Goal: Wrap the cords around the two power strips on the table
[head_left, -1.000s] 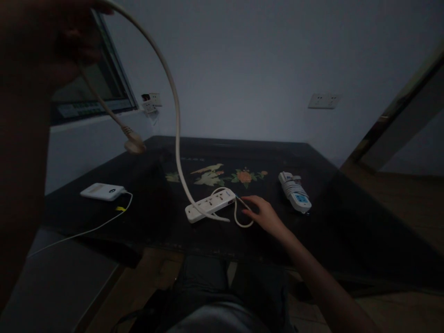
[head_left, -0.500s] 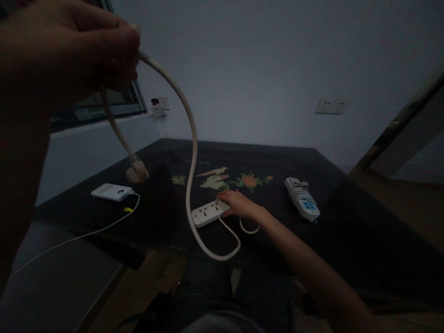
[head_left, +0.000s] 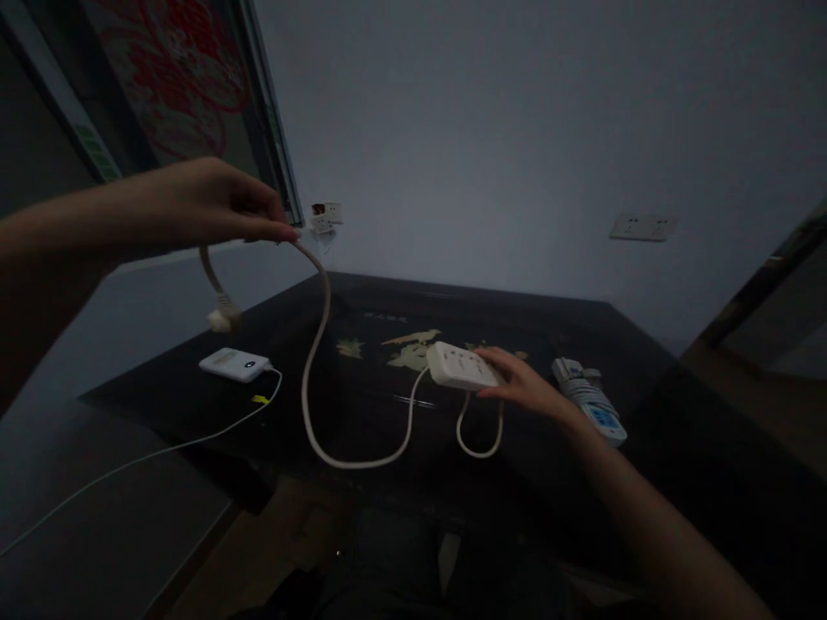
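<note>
Between the thumb and fingers of my left hand (head_left: 249,207) a white power cord (head_left: 312,362) is pinched, raised above the table's left side. The cord's plug (head_left: 224,319) dangles below that hand, blurred by motion. From the pinch the cord sags in a wide loop towards a white power strip (head_left: 460,366). My right hand (head_left: 517,379) grips the strip's right end, lifting it off the table with the sockets facing up. A smaller loop of cord hangs under the strip near my right fingers.
A dark table (head_left: 401,491) with a painted bird and flowers stands against the wall. On its left lies a white power bank (head_left: 236,364) with a thin cable (head_left: 194,442). At right rests another power strip (head_left: 589,402), its cord wound round it. Wall sockets (head_left: 643,226) are behind.
My right hand has lifted the power strip off the table and moved it rightward. My left hand has come lower and farther forward, still pinching the cord, and the plug has swung left.
</note>
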Demonstrator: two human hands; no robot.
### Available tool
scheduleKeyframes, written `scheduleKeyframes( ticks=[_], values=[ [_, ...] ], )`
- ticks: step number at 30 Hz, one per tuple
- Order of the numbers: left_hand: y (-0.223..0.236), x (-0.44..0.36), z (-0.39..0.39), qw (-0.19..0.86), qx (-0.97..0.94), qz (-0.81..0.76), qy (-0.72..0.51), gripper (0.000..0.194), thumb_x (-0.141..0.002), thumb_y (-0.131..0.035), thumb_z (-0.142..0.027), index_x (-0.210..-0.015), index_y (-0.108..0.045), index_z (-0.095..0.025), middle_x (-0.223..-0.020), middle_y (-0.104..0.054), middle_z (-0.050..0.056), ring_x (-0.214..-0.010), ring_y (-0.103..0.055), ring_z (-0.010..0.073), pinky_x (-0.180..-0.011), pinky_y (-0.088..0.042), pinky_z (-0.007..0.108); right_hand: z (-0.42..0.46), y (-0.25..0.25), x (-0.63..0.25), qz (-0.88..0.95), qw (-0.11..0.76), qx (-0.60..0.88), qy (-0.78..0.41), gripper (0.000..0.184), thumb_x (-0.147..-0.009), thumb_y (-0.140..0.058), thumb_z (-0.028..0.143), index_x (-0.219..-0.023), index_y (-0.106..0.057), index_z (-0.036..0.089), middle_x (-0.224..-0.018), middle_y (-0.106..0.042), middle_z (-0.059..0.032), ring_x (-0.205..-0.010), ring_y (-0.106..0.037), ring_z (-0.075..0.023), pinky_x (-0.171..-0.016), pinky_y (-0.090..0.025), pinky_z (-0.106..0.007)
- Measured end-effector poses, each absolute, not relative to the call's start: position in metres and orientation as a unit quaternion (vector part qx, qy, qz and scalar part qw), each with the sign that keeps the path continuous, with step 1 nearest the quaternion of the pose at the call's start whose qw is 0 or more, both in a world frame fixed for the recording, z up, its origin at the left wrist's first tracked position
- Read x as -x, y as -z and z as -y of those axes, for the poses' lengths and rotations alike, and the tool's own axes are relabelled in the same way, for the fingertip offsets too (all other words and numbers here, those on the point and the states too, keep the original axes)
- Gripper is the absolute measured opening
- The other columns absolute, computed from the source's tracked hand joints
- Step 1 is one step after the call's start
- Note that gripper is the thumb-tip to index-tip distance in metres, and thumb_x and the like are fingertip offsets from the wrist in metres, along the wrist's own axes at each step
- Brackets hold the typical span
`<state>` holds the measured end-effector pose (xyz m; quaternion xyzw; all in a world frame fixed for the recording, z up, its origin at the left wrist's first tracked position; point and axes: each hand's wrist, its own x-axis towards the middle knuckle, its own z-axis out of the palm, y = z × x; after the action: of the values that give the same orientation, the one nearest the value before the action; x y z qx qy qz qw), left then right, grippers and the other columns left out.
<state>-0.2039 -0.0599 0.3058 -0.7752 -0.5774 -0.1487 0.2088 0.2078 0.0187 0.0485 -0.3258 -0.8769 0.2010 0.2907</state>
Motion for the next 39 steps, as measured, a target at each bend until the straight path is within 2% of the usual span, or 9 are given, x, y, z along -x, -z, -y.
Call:
scheduleKeyframes(
  ticks=[2,4,9,12,17,22,28,33,39],
  values=[
    [-0.298,0.207,0.047,0.196,0.768,0.594,0.138,0.074,-0.073,-0.039,-0.069,-0.092,-0.067,-0.003,-0.066,-0.053,-0.008,-0.076,-0.06,0.0082,-0.078,-0.042,0.035,-0.006,-0.068,-0.23,0.888,0.273,0.319,-0.187,0.066,-0.073,-0.071,0.043,-0.132,-0.048,0.024,-0.13,-0.053,-0.0098,-0.121,-0.049,-0.0267,-0.101,-0.04,-0.047],
    [-0.29,0.213,0.033,0.23,0.77,0.576,0.151,0.078,-0.072,-0.036,-0.073,-0.091,-0.067,-0.005,-0.071,-0.056,-0.007,-0.078,-0.059,0.0069,-0.079,-0.041,0.032,0.009,-0.085,-0.249,0.907,0.235,0.319,-0.141,0.064,-0.075,-0.071,0.037,-0.133,-0.048,0.024,-0.128,-0.054,-0.0112,-0.119,-0.05,-0.0269,-0.098,-0.042,-0.046],
    [-0.267,0.217,0.004,0.309,0.807,0.469,0.183,0.085,-0.072,-0.025,-0.081,-0.082,-0.067,-0.007,-0.063,-0.051,-0.007,-0.063,-0.051,-0.0008,-0.073,-0.038,0.022,0.042,-0.108,-0.28,0.923,0.14,0.357,0.02,0.049,-0.078,-0.063,0.022,-0.127,-0.055,0.023,-0.126,-0.056,-0.0116,-0.116,-0.05,-0.028,-0.097,-0.039,-0.048],
    [-0.252,0.202,-0.012,0.335,0.822,0.409,0.212,0.085,-0.074,-0.023,-0.082,-0.077,-0.066,-0.009,-0.065,-0.052,-0.005,-0.066,-0.051,0.0027,-0.073,-0.039,0.022,0.057,-0.106,-0.277,0.923,0.107,0.368,0.043,0.051,-0.077,-0.065,0.024,-0.127,-0.054,0.021,-0.124,-0.057,-0.0123,-0.114,-0.051,-0.0284,-0.095,-0.039,-0.047],
    [-0.233,0.158,-0.043,0.338,0.848,0.34,0.228,0.061,-0.086,-0.037,-0.066,-0.079,-0.064,-0.011,-0.069,-0.059,0.001,-0.069,-0.052,0.0094,-0.077,-0.041,0.026,0.066,-0.091,-0.238,0.93,0.085,0.351,0.069,0.049,-0.079,-0.065,0.029,-0.126,-0.055,0.021,-0.12,-0.06,-0.0114,-0.113,-0.05,-0.0291,-0.096,-0.034,-0.048],
    [-0.216,0.111,-0.064,0.283,0.859,0.318,0.284,0.036,-0.086,-0.052,-0.05,-0.08,-0.063,-0.017,-0.073,-0.063,0.003,-0.072,-0.057,0.0151,-0.075,-0.04,0.03,0.055,-0.079,-0.198,0.942,0.075,0.321,0.065,0.049,-0.08,-0.064,0.031,-0.126,-0.054,0.018,-0.121,-0.059,-0.013,-0.115,-0.047,-0.0297,-0.097,-0.031,-0.047],
    [-0.183,0.083,-0.074,0.275,0.861,0.298,0.306,0.027,-0.087,-0.055,-0.04,-0.077,-0.06,-0.017,-0.069,-0.061,0.003,-0.069,-0.056,0.016,-0.071,-0.038,0.03,0.048,-0.067,-0.175,0.948,0.067,0.304,0.063,0.05,-0.081,-0.061,0.031,-0.128,-0.052,0.016,-0.122,-0.058,-0.0147,-0.114,-0.047,-0.0302,-0.094,-0.032,-0.047],
    [-0.15,0.078,-0.082,0.268,0.862,0.29,0.318,0.028,-0.089,-0.053,-0.039,-0.073,-0.058,-0.016,-0.067,-0.059,0.003,-0.066,-0.053,0.0159,-0.067,-0.036,0.029,0.061,-0.068,-0.167,0.95,0.081,0.297,0.05,0.053,-0.081,-0.063,0.033,-0.13,-0.049,0.017,-0.124,-0.057,-0.0135,-0.116,-0.045,-0.0297,-0.095,-0.032,-0.048],
    [-0.124,0.07,-0.089,0.182,0.868,0.306,0.348,0.023,-0.085,-0.058,-0.037,-0.072,-0.058,-0.018,-0.068,-0.059,0.003,-0.066,-0.052,0.0165,-0.069,-0.035,0.029,0.078,-0.074,-0.168,0.944,0.079,0.32,0.032,0.055,-0.081,-0.064,0.033,-0.131,-0.048,0.018,-0.123,-0.058,-0.0127,-0.117,-0.046,-0.0296,-0.099,-0.03,-0.05]
  ],
)
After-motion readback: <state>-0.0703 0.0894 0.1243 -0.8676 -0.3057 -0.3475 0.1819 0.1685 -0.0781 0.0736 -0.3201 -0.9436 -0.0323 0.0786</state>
